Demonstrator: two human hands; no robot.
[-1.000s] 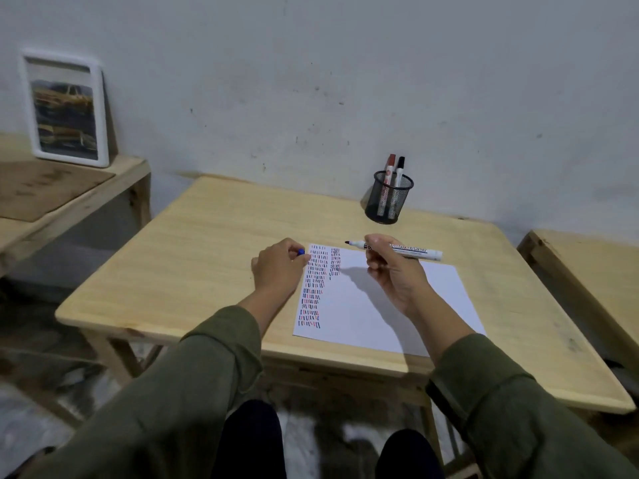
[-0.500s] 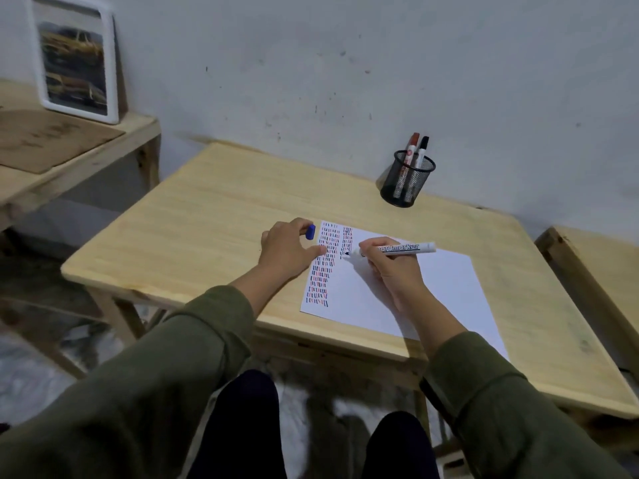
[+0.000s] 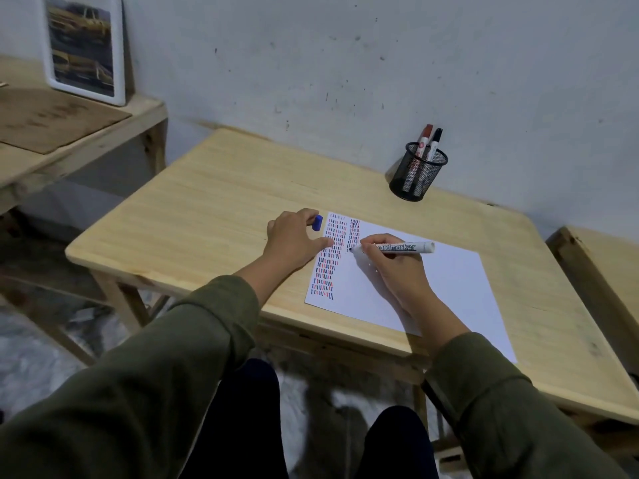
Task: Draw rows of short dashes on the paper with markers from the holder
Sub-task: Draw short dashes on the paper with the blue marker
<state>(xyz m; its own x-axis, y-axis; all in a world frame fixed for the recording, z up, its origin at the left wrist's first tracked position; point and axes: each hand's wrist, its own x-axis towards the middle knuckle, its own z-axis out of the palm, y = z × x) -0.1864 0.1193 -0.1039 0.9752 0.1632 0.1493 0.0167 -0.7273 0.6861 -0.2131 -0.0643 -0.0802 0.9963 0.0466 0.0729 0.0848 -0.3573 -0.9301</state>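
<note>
Marker (image 3: 397, 247) tip down on the paper (image 3: 432, 288), right at the second column of dashes (image 3: 353, 233), barrel lying almost flat and pointing right. The right hand (image 3: 397, 271) has its fingers closed around it. The left hand (image 3: 294, 242) pins the paper's far left corner, fingers curled on a blue cap (image 3: 317, 223). At the table's (image 3: 207, 216) far edge, the mesh holder (image 3: 417, 174) carries two more markers (image 3: 428, 141).
</note>
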